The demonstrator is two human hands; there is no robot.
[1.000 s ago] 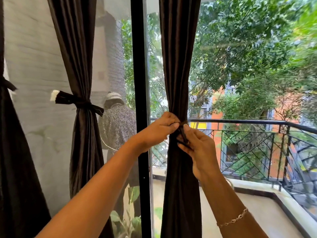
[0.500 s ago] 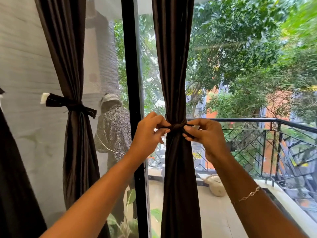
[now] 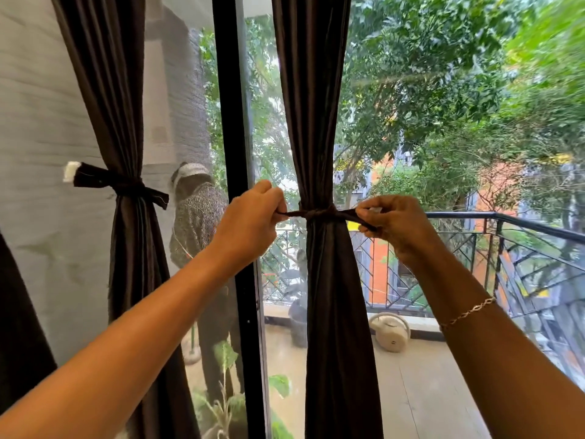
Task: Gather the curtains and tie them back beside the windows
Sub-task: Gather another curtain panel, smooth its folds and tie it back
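Fingers (image 3: 278, 202) of the left hand (image 3: 250, 226) are pinched on one end of the tie (image 3: 319, 213), just left of the gathered curtain (image 3: 326, 280). Farther left of that curtain, a second curtain (image 3: 129, 248) is seen already tied, and a black window frame (image 3: 234, 153) stands between them. Half a second ago both hands were held close against the knot; now they are drawn apart and the tie is stretched taut. Right of the curtain, the right hand (image 3: 395, 226) is pinched on the other end, before a balcony railing (image 3: 506, 223).
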